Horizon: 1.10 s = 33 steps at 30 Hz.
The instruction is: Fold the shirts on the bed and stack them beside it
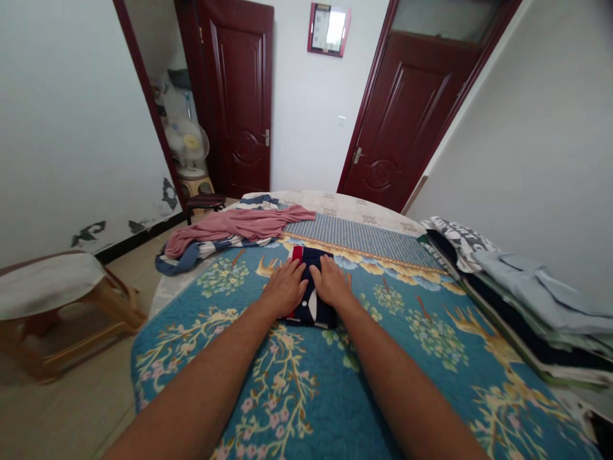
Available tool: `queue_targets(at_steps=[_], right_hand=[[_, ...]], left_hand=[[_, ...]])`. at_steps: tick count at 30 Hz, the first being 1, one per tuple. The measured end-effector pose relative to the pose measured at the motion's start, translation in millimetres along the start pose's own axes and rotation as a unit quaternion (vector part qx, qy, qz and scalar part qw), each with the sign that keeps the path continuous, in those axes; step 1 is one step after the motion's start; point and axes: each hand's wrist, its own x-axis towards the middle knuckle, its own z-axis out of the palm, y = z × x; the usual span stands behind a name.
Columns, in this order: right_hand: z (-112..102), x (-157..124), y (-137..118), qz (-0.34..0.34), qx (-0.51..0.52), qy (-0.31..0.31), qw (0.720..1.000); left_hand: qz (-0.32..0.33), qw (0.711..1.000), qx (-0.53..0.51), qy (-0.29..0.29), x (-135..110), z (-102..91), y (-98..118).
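A small folded garment point(306, 312), navy with red and white parts and a pale button, lies on the teal floral quilt point(364, 396). My left hand point(286, 287) rests flat on its left side, fingers stretched forward over the red and white strip. On its right side lies my right hand point(330, 281), also palm down with the fingers out. Both hands press on the cloth from above and grip nothing. The palms hide much of the garment's middle and edges.
At the far left of the table are a crumpled pink garment point(239, 223) and a blue-and-white striped one point(191, 255). A stack of folded clothes point(527, 300) stands on the right. A wooden stool point(86, 319) with a white cover is on the floor at left.
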Motion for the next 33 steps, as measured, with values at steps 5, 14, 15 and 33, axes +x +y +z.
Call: queue_targets(at_steps=[5,14,15,33], right_hand=[[19,34,9,0.050,-0.004,-0.018,0.999],[18,45,17,0.055,0.026,0.021,0.998],[17,43,16,0.051,0.029,0.030,0.998],[-17,-62,-5,-0.014,-0.027,-0.010,1.000]], left_hand=[[-0.036,0.999,-0.004,0.003,-4,3.1,3],[-0.035,0.999,-0.004,0.009,-1,4.6,0],[-0.035,0.999,-0.002,0.012,-1,5.3,0],[-0.014,0.997,0.078,-0.008,10,5.9,-8]])
